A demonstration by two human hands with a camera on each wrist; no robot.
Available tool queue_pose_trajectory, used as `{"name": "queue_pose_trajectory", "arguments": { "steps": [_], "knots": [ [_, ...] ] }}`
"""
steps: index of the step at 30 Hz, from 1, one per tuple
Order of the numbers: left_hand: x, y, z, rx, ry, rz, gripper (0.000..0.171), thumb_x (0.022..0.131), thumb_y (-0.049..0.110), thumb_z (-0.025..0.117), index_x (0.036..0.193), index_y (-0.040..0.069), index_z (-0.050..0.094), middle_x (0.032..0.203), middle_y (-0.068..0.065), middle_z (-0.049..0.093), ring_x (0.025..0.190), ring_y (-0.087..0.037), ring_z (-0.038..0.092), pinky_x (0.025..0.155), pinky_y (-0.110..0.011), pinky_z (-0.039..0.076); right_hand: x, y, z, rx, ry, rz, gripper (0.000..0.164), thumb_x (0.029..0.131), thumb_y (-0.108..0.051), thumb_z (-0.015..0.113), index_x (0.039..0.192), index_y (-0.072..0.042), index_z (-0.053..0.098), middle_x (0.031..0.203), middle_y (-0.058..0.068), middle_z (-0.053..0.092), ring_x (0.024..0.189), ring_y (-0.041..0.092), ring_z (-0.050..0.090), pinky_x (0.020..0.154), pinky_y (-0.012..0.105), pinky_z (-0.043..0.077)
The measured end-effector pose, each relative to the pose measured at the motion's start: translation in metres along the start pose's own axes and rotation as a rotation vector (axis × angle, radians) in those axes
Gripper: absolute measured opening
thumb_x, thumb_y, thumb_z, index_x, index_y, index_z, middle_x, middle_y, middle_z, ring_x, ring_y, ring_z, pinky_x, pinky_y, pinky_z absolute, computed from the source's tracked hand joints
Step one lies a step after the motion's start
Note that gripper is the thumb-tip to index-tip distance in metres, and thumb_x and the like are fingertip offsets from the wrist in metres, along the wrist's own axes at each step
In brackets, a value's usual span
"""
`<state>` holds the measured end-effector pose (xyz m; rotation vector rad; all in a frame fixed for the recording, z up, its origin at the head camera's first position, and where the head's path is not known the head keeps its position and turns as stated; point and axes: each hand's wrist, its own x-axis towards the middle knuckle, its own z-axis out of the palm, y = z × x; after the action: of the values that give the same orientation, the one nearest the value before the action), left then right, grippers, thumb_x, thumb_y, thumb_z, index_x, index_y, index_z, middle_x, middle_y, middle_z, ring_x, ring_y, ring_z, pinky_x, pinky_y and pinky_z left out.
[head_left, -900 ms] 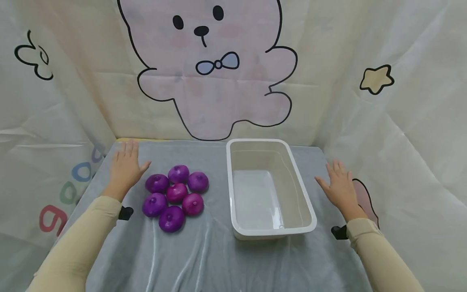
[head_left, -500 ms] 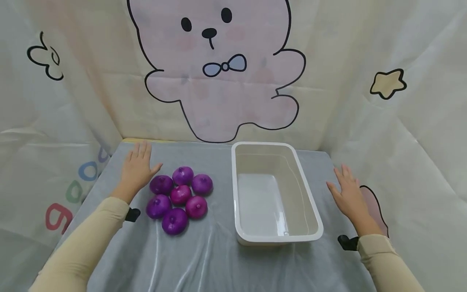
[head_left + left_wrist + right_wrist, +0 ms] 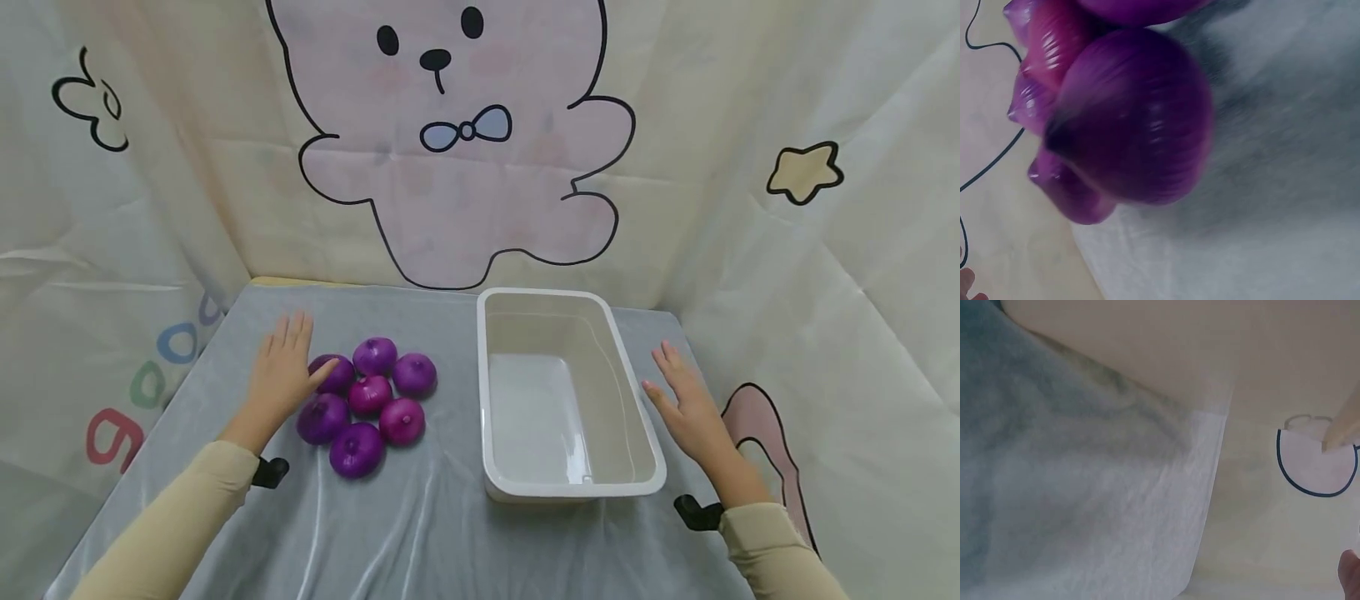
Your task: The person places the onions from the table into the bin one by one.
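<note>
Several purple onions [image 3: 370, 396] lie clustered on the grey cloth, left of the middle in the head view. My left hand [image 3: 281, 375] is over the left side of the cluster, fingers straight, its thumb in front of one onion; whether it touches cannot be told. One onion [image 3: 1135, 119] looms large in the left wrist view, with fingertips [image 3: 967, 284] at the lower left corner. Right of the onions stands a white rectangular bin [image 3: 491, 400] with nothing in it. Beside its right wall is my right hand [image 3: 690, 408], fingers extended and holding nothing.
Grey cloth [image 3: 420, 533] covers the table. Printed curtains [image 3: 705, 100] hang behind it and on both sides. The bin's outer wall [image 3: 1135, 344] spans the top of the right wrist view. Black wrist straps [image 3: 697, 513] show at both cuffs.
My right hand has moved left, closer to the bin. The left hand has come slightly nearer the onions, its thumb now overlapping one. The head view has shifted a little.
</note>
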<state>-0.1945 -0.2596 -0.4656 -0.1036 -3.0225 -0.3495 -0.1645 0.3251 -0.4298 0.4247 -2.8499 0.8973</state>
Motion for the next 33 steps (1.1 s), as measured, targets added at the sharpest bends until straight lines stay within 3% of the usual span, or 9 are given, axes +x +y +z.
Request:
{"name": "queue_pose_trajectory", "arguments": {
  "steps": [5, 11, 17, 26, 33],
  "knots": [
    [-0.003, 0.006, 0.003, -0.049, 0.000, -0.005, 0.092, 0.094, 0.044, 0.062, 0.154, -0.009, 0.017, 0.160, -0.032, 0.017, 0.149, -0.049, 0.014, 0.120, -0.065, 0.014, 0.000, -0.005, 0.007, 0.046, 0.029, -0.028, 0.061, 0.103, -0.025, 0.053, 0.155, -0.003, 0.030, 0.164, 0.021, 0.020, 0.152, 0.044, 0.014, 0.122, 0.062, 0.010],
    [-0.018, 0.009, 0.009, -0.096, 0.019, -0.033, 0.097, 0.090, 0.045, 0.068, 0.152, -0.011, 0.020, 0.159, -0.034, 0.020, 0.146, -0.051, 0.019, 0.117, -0.066, 0.020, -0.005, -0.016, 0.012, 0.056, 0.006, -0.005, 0.060, 0.102, -0.024, 0.055, 0.154, -0.005, 0.033, 0.163, 0.021, 0.024, 0.149, 0.048, 0.020, 0.116, 0.070, 0.016],
    [-0.034, 0.009, 0.024, -0.242, 0.038, -0.070, 0.102, 0.086, 0.044, 0.074, 0.152, -0.012, 0.019, 0.158, -0.036, 0.018, 0.145, -0.054, 0.022, 0.114, -0.069, 0.024, -0.012, -0.018, 0.018, 0.060, -0.016, 0.023, 0.060, 0.102, -0.025, 0.055, 0.153, -0.004, 0.034, 0.163, 0.021, 0.025, 0.147, 0.051, 0.021, 0.113, 0.073, 0.020],
    [-0.066, 0.005, 0.045, -0.527, -0.020, -0.257, 0.110, 0.085, 0.046, 0.076, 0.156, -0.006, 0.009, 0.163, -0.030, 0.006, 0.150, -0.049, 0.010, 0.119, -0.066, 0.016, -0.023, -0.025, 0.018, 0.062, -0.091, 0.041, 0.063, 0.102, -0.029, 0.054, 0.156, -0.008, 0.030, 0.165, 0.016, 0.021, 0.150, 0.047, 0.018, 0.113, 0.074, 0.019],
    [-0.077, 0.001, 0.055, -0.686, -0.021, -0.425, 0.111, 0.085, 0.042, 0.077, 0.159, 0.003, 0.004, 0.166, -0.021, 0.003, 0.153, -0.043, 0.007, 0.123, -0.059, 0.013, -0.023, -0.025, 0.021, 0.059, -0.075, 0.022, 0.061, 0.102, -0.027, 0.054, 0.155, -0.006, 0.032, 0.164, 0.016, 0.024, 0.150, 0.046, 0.021, 0.113, 0.072, 0.022]
  ]
}}
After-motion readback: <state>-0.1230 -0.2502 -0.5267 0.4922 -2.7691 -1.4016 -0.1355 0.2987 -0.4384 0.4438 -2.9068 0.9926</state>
